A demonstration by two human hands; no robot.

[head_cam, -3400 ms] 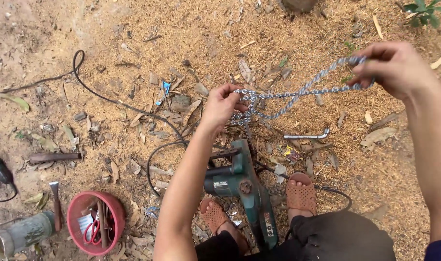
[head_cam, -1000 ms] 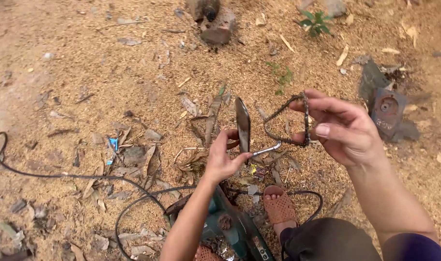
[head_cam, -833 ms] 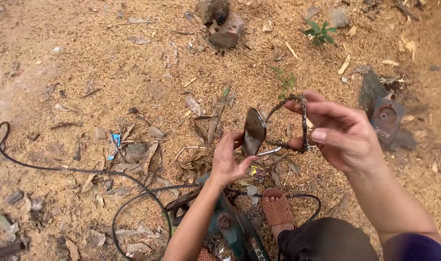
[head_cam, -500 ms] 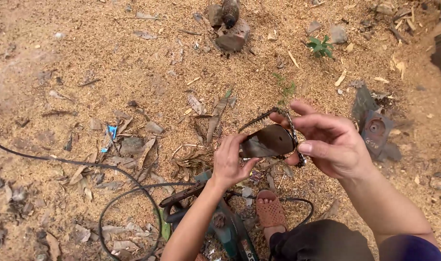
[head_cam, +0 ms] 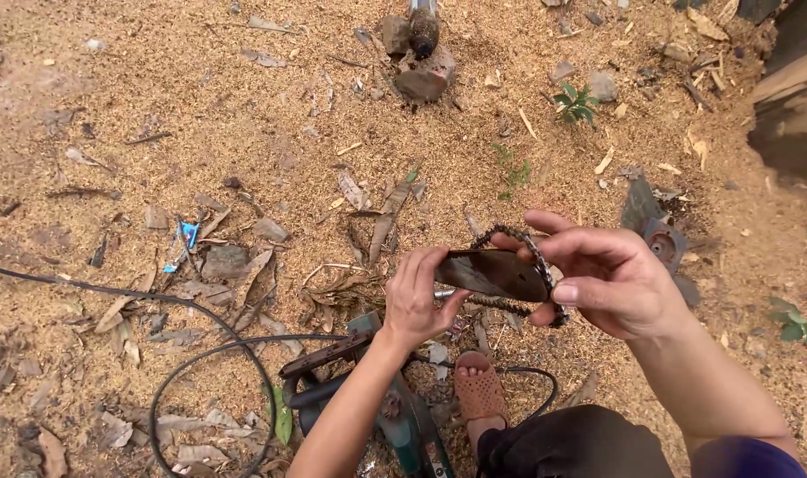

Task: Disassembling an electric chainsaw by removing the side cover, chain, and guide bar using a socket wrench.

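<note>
My left hand (head_cam: 418, 297) grips the near end of a dark flat metal guide bar (head_cam: 494, 273), held roughly level in front of me. My right hand (head_cam: 603, 280) holds the bar's far end together with a looped saw chain (head_cam: 520, 239) that curves over the bar's top and down past my fingers. Below my hands an electric chainsaw body (head_cam: 393, 409), green and dark, lies on the sawdust-covered ground. Part of the chain is hidden behind my right fingers.
A black power cable (head_cam: 182, 372) loops across the ground at the left. My sandalled foot (head_cam: 479, 389) rests beside the saw. A stone (head_cam: 425, 75) and a bottle (head_cam: 423, 26) lie far ahead. A grey metal piece (head_cam: 662, 241) lies at the right, dark planks (head_cam: 788, 97) at the upper right.
The chain, stretched out between my hands earlier, is now looped around the bar. The bar has turned from on edge to nearly flat, and the view has shifted forward over the ground.
</note>
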